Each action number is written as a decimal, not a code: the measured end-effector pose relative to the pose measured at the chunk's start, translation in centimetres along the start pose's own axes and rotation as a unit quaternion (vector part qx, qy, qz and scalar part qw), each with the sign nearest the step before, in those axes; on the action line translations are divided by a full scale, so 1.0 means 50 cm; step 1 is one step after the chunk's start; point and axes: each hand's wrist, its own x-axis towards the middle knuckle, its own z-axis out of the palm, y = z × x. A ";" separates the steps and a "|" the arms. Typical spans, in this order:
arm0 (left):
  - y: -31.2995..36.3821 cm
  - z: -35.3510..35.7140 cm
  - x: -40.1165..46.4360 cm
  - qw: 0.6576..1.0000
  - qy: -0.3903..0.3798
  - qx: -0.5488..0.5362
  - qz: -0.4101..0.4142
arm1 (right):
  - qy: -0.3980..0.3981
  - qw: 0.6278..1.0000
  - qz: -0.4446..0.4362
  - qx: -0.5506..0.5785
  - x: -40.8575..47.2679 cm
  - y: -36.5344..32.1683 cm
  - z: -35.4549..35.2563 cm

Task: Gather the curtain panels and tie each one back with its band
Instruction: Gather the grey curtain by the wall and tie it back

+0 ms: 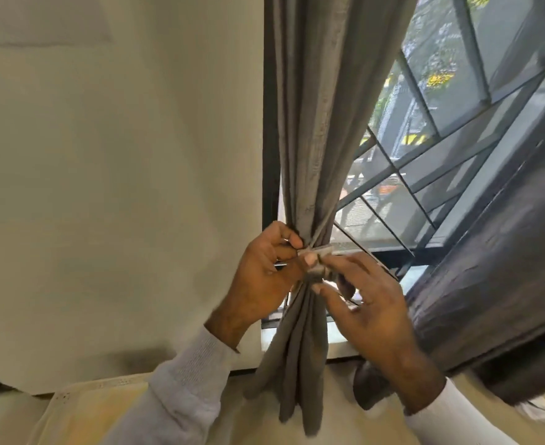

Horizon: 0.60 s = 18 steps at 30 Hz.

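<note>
Fingers of my left hand (264,274) curl, pinching the band (316,259) against the gathered grey curtain panel (309,175); my right hand (367,303), at four o'clock of the cinch, pinches the band's other end

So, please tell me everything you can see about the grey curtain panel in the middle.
The curtain is grey, matt woven cloth hanging in long vertical folds before the window. It is gathered to a narrow waist, then flares loosely below. A pale band crosses that waist. The left hand and right hand pinch the band there, touching the cloth.
</note>
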 end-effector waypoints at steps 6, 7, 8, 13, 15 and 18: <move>-0.026 -0.049 0.001 0.989 -0.108 0.070 0.072 | -0.015 0.995 0.013 -0.101 0.004 -0.028 0.019; -0.034 -0.057 -0.003 0.983 -0.117 0.099 0.097 | -0.033 0.994 0.028 -0.100 0.012 -0.033 0.015; -0.043 -0.063 -0.007 0.978 -0.114 0.126 0.123 | -0.053 0.992 0.040 -0.105 0.020 -0.036 0.012; -0.092 -0.051 -0.037 0.955 -0.014 0.208 0.211 | -0.147 0.982 0.072 -0.091 0.056 -0.051 -0.003; -0.101 -0.039 -0.053 0.952 0.013 0.204 0.229 | -0.172 0.979 0.080 -0.072 0.066 -0.058 -0.013; -0.116 -0.036 -0.066 0.946 0.058 0.206 0.245 | -0.185 0.975 0.083 -0.095 0.074 -0.067 -0.013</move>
